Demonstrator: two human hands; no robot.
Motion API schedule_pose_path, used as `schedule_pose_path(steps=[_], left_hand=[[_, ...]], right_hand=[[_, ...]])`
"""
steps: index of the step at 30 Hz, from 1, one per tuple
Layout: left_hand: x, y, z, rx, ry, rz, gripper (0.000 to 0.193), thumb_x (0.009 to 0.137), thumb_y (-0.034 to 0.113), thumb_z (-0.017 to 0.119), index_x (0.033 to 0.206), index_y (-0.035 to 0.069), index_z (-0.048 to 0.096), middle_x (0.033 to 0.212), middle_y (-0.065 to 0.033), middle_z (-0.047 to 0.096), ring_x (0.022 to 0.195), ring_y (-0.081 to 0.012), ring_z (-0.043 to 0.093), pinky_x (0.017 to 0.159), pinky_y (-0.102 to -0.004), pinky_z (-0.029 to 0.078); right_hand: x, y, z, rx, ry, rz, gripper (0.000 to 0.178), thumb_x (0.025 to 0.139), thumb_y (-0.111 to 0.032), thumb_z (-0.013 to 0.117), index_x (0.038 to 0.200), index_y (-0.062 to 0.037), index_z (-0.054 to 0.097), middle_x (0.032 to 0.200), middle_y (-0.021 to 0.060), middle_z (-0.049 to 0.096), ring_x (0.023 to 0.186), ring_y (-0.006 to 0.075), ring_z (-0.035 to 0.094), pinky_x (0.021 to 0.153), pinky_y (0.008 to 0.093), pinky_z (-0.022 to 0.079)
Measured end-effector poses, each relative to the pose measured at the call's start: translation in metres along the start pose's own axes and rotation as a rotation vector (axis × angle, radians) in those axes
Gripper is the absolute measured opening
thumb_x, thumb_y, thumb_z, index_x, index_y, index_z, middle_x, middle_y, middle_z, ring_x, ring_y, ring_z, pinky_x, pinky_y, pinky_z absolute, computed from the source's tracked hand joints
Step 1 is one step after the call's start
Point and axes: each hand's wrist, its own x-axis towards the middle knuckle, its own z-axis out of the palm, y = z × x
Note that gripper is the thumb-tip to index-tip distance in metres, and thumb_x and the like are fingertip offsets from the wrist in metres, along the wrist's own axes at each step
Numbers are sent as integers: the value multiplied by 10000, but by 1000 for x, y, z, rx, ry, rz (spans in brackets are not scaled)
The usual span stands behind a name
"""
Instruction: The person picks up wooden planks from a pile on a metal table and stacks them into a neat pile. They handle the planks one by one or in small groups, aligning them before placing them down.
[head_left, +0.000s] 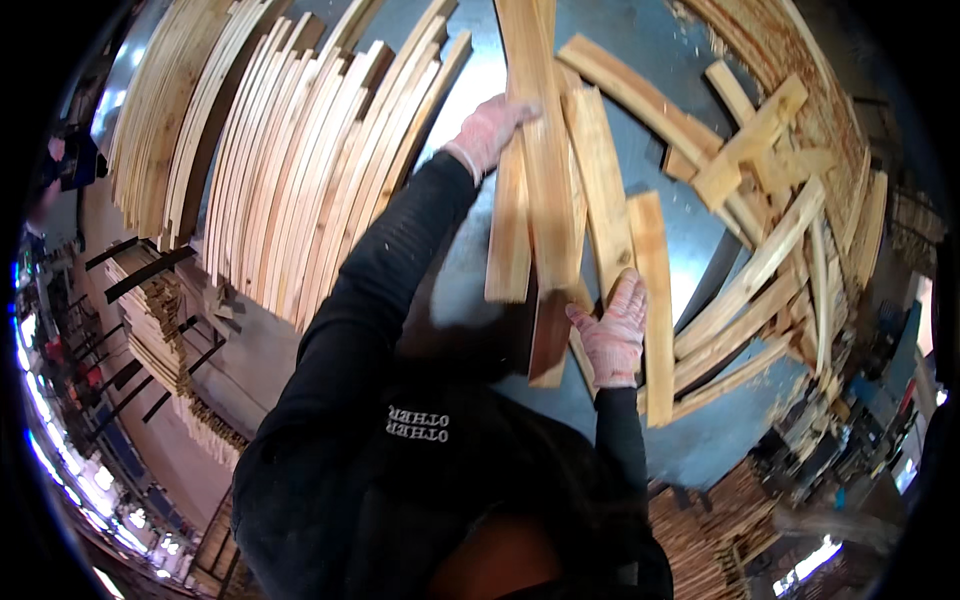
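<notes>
As left hand (488,132) grips a plank (548,190), pointing lengthwise away, right hand (613,338) lies spread

A metal-topped worktable (715,435) with a blue-grey sheen spreads beneath the grip in a workshop, light glaring off its surface to either side. Well left of the grip, a dull pinkish-grey floor (255,365) runs beside a storage rack (150,275) whose dark metal arms reach out among stacked boards. Farther left and lower, bright patches (100,480), windows or lamps, curve along the edge of view. Below and right of the grip, rows of timber (720,530) lie near a glowing white strip (808,565). Directly right, beyond the worktable, dim clutter (860,400) fills the shadows.
</notes>
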Motion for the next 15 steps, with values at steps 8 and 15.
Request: schedule_pose_path(steps=[8,15], left_hand=[[-65,75,25,194,-70,110,505,884,213,745,1289,-17,552,1096,-152,694,944,-246,722,824,-381,625],[-127,4,16,-594,-495,-82,474,1014,297,565,1359,-22,505,1227,-206,655,1049,-288,694,873,-416,610]], right_hand=[[14,57,22,-192,173,171,706,891,-390,653,1476,-71,419,1385,212,507,1217,394,528,1057,515,408],[-21,-102,-54,1097,-214,7,799,831,-211,736,1501,-48,332,1299,213,551,1123,344,582,1017,375,461]])
